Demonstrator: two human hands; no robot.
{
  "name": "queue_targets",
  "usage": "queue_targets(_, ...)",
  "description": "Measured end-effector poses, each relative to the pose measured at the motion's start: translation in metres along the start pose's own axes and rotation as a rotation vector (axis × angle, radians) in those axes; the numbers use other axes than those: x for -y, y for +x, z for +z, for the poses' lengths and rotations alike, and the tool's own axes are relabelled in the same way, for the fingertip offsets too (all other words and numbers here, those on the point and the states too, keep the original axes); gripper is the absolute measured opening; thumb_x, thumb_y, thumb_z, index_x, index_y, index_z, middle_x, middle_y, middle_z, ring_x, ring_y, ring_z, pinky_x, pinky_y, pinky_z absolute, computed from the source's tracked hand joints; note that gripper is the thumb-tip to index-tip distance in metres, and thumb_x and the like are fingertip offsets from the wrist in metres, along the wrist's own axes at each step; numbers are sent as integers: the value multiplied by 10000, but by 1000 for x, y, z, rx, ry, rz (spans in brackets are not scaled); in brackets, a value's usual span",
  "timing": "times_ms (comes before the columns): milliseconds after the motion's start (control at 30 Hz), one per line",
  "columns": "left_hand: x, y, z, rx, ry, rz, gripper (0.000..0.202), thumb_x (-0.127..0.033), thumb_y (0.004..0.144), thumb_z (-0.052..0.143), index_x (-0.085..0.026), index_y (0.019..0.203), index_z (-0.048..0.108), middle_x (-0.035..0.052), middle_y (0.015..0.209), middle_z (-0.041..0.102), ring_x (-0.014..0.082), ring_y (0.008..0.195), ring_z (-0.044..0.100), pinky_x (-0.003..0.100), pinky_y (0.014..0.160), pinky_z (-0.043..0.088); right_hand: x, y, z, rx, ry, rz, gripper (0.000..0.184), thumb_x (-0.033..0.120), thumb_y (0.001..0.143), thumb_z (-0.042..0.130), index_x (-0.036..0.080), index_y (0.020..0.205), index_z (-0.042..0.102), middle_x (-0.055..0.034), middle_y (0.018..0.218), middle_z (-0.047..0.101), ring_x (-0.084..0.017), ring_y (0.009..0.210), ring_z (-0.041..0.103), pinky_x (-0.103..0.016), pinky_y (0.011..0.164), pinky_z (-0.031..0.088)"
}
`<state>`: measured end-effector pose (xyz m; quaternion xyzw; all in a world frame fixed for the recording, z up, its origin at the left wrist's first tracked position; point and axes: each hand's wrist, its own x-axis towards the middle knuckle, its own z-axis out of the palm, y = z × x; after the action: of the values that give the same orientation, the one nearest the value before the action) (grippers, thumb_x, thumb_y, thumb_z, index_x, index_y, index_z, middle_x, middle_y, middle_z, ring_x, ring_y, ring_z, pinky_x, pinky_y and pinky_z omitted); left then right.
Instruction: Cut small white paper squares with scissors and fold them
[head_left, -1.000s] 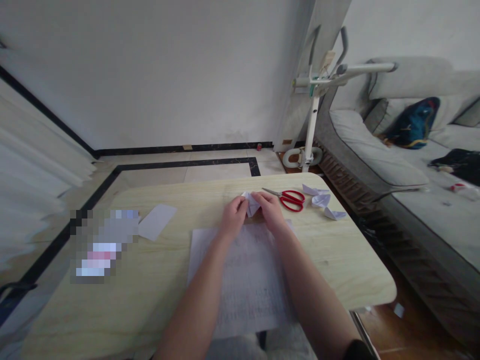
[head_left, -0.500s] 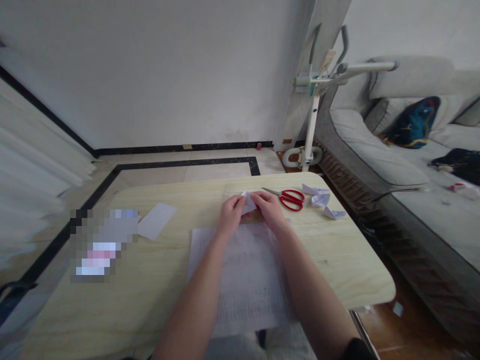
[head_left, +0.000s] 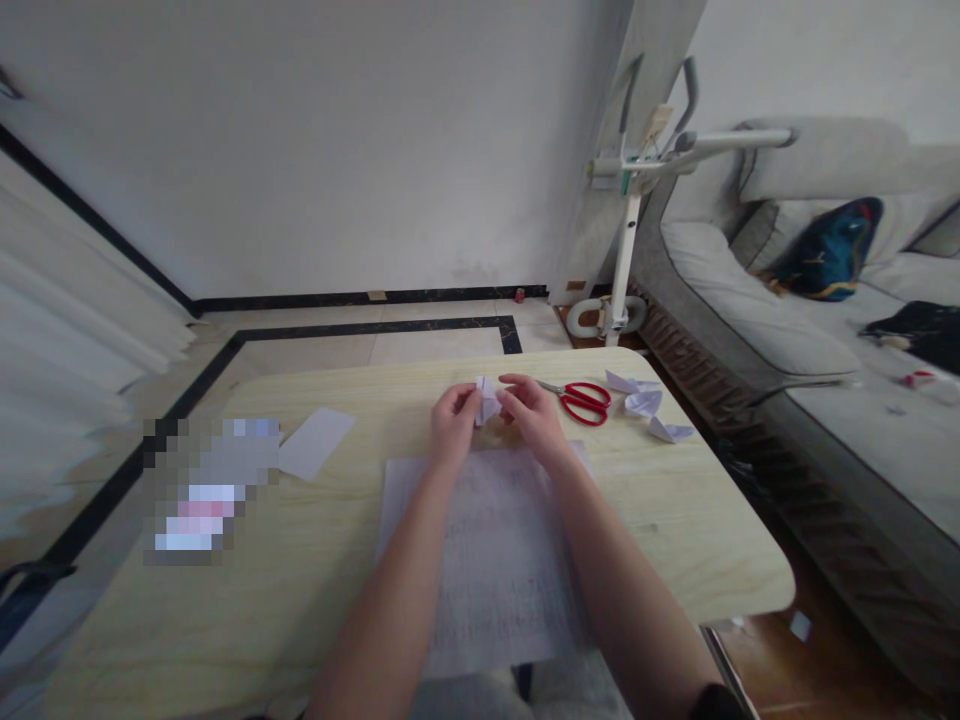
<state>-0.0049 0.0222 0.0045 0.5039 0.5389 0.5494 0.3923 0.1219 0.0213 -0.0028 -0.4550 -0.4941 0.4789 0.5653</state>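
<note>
Between my hands, above the far part of the table, is a small folded piece of white paper (head_left: 486, 399). My left hand (head_left: 454, 421) pinches its left side between thumb and fingers. My right hand (head_left: 531, 411) has its thumb and fingertips closed at the paper's right edge, with the index finger raised a little. Beneath my forearms lies a large printed sheet (head_left: 502, 560). Just right of my right hand are red-handled scissors (head_left: 586, 402), their blades pointing left and partly behind the hand. Several folded white paper pieces (head_left: 643, 402) sit farther right.
A plain white paper sheet (head_left: 317, 443) lies on the left of the pale wooden table (head_left: 315, 580), beside a blurred-out patch. Past the table stand a white exercise frame (head_left: 621, 250) and a grey sofa (head_left: 787, 330) on the right. A wall is ahead.
The folded paper has been turned and now stands more upright in my left fingers. My right hand's grip has shifted, its index finger lifting off. The view has moved slightly.
</note>
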Motion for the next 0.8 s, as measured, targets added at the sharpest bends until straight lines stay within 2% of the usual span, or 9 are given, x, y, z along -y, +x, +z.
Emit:
queue_targets(133,3,2,1,-27,-54,-23,201,-315,756,592,-149,849,658,44,779,671,166,733,608,253,640,467,0,-1,1,53,-41,27,340,342,722,636,185,1019,581,20,676,582,-127,602,544,-255,567,432)
queue_targets(300,-2,-1,1,76,-95,-43,136,-265,748,553,-154,751,631,18,705,642,144,651,590,247,612,463,-3,1,-1,-46,-5,-6,335,271,690,631,193,1005,544,49,654,553,-113,575,522,-249,559,419)
queue_targets(400,-7,-4,0,101,-86,-11,126,-274,749,553,-164,724,610,0,652,614,132,604,565,237,569,452,-3,1,-1,-37,28,-10,357,245,671,636,205,999,502,66,638,535,-110,559,507,-240,534,396)
queue_targets(533,-9,-5,0,27,-67,-23,156,-306,749,567,-167,683,589,-9,599,584,122,551,536,227,519,431,1,-2,0,37,34,-46,362,265,691,637,223,1012,476,53,702,534,-116,620,520,-244,568,412)
queue_targets(633,-5,-4,2,-39,-123,-67,173,-329,740,590,-157,737,604,6,634,620,128,561,561,229,517,440,5,-5,2,79,-4,-75,393,291,678,680,239,994,451,28,822,541,-115,681,526,-247,606,431)
queue_targets(800,1,-2,4,-66,-172,-101,195,-330,717,610,-152,794,617,28,716,665,146,624,611,235,542,468,6,-6,4,63,-111,-106,375,289,655,707,231,910,438,12,872,518,-114,690,519,-247,605,437)
